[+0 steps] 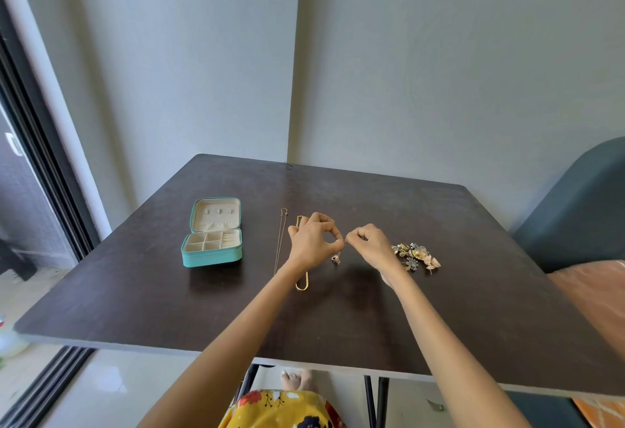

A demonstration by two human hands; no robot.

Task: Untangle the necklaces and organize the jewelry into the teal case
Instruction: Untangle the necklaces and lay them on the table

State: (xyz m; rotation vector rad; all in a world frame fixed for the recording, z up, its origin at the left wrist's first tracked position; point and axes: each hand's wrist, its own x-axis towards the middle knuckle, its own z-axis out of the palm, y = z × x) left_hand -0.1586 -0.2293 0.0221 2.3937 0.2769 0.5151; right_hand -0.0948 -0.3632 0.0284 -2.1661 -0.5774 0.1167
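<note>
Both hands (313, 241) (370, 241) pinch thin chain (342, 251) mid-table (439, 292); open teal case (213, 248) left.

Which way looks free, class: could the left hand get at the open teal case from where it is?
Probably yes. The left hand is pinching a fine chain, but only bare table and a thin necklace lie between it and the teal case, whose lid stands open.

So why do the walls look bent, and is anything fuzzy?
Head view: the wide lens bows the wall corner and the table edge; the window frame at left is smeared; the earrings are too small to show detail; the case casts a soft shadow.
</note>
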